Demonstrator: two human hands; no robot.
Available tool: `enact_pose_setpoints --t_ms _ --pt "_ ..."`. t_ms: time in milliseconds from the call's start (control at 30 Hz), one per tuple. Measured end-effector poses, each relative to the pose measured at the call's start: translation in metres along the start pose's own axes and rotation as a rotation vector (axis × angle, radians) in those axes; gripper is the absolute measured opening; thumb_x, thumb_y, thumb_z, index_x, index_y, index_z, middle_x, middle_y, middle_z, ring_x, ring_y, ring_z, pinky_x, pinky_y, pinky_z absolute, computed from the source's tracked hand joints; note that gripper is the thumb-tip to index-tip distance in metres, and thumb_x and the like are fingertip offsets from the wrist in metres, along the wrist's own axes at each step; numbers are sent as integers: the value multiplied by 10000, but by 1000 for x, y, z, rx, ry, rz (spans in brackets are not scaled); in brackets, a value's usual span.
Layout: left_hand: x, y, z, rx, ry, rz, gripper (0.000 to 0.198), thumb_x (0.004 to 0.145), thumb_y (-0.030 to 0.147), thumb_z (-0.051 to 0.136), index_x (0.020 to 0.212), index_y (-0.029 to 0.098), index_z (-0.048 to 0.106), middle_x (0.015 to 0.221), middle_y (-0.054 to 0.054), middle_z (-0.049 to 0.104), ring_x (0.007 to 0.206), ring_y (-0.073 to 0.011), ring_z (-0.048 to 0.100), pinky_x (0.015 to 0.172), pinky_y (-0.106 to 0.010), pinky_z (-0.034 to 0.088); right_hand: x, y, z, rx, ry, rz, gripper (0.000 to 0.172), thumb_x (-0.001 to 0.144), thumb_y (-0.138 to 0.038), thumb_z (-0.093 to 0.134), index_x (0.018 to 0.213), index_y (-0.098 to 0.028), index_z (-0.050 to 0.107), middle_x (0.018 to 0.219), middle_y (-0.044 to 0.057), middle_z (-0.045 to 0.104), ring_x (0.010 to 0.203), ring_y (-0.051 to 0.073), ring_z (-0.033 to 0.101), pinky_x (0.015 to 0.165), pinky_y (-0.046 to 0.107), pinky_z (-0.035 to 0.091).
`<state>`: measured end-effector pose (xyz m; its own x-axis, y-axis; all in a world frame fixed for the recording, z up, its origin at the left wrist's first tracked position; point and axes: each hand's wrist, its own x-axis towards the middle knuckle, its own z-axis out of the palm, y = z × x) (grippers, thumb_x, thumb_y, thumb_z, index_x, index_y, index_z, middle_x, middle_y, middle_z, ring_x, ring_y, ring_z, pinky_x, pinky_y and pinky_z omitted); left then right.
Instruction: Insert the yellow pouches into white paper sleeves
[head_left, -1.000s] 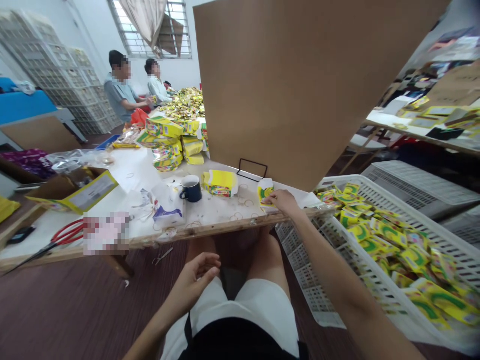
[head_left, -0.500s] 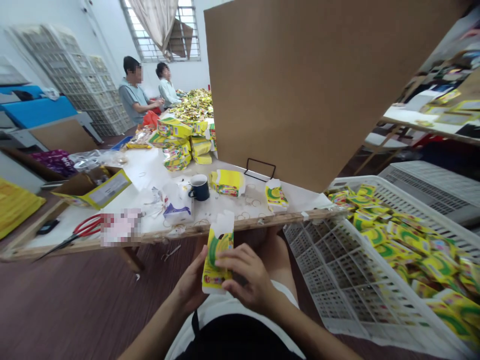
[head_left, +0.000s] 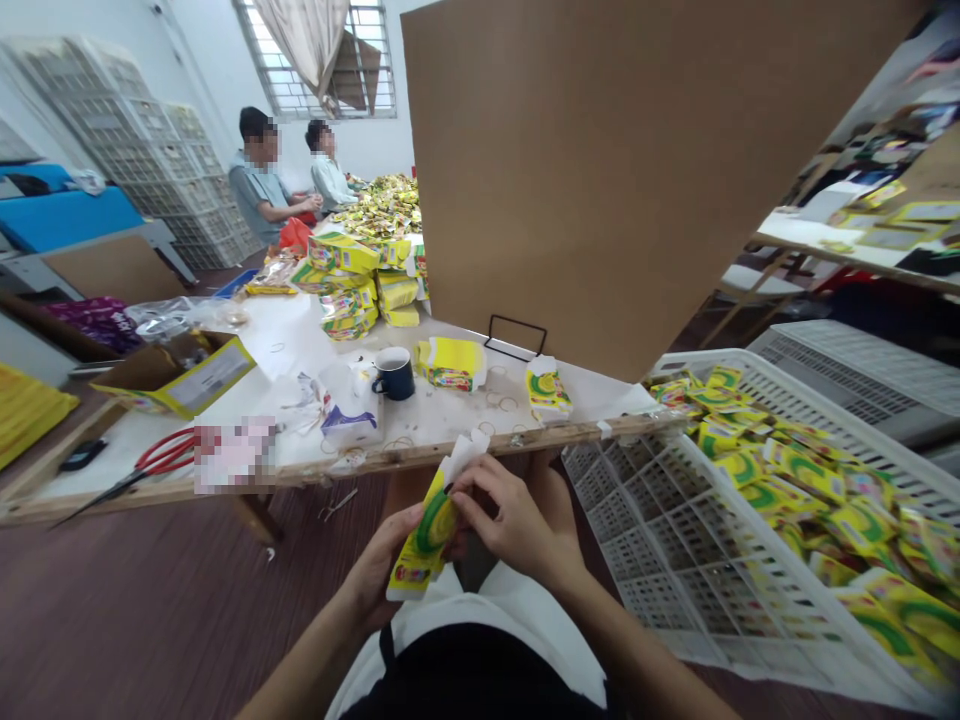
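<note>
Over my lap I hold a flat yellow and green carton (head_left: 425, 530) with a white flap at its top. My left hand (head_left: 379, 572) grips its lower part from behind. My right hand (head_left: 504, 520) pinches its upper edge near the flap. A small stack of the same flat cartons (head_left: 548, 390) lies on the low white table (head_left: 285, 355) just ahead, near the front edge.
A dark mug (head_left: 394, 373), a folded yellow box (head_left: 450, 362), red-handled scissors (head_left: 142, 462) and rubber bands lie on the table. A tall brown board (head_left: 622, 160) stands behind. A white crate (head_left: 675, 530) of yellow packets sits at my right. Two people (head_left: 259, 180) sit at the far end.
My right hand took a flat carton from the stack on the table and brought it to my lap, where my left hand joined it. The carton is now tilted, fingers at its top.
</note>
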<state>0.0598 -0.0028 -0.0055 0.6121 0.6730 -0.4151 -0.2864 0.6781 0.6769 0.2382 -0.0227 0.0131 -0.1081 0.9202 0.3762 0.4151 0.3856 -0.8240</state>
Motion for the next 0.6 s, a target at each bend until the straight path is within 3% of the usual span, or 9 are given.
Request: enact_pose_setpoints --t_ms 100,200,267,367,433,600 --pt "0 3 1 7 25 41 371 708 431 711 905 116 709 723 -78 733 637 -180 687 593 -245 522 -1 -2 2 -17 -12 -16 110 844 -107 570 869 -188 641 969 60 558 942 198 547 860 319 458" --pt "2 5 2 5 57 109 309 706 362 741 881 110 712 697 -67 733 618 -166 685 608 -237 532 -4 3 11 -43 193 39 305 808 -181 638 1111 -193 613 1158 103 524 1070 249 496 937 381 421" --pt "2 5 1 -4 97 152 291 703 314 755 916 122 707 703 -57 739 624 -163 690 595 -223 530 -8 8 22 32 266 146 411 801 -255 661 1197 -190 574 1173 108 545 990 249 535 846 364 469" --pt "4 1 0 23 138 219 318 706 307 756 964 131 692 744 -56 749 666 -179 700 574 -218 527 -13 15 37 250 135 269 259 871 -358 579 1007 -159 671 898 68 655 755 203 581 665 291 496" --pt "5 -2 -2 81 144 267 322 728 333 733 973 129 682 784 -60 753 713 -202 704 603 -248 537 -15 18 44 293 129 293 293 897 -382 536 835 -144 694 752 51 650 708 194 576 646 274 487" --pt "7 -1 -11 423 165 404 332 776 329 681 1039 136 619 907 -74 737 868 -236 685 738 -306 534 -13 20 44 214 194 290 258 877 -332 568 736 -146 678 722 51 644 703 193 570 649 273 465"
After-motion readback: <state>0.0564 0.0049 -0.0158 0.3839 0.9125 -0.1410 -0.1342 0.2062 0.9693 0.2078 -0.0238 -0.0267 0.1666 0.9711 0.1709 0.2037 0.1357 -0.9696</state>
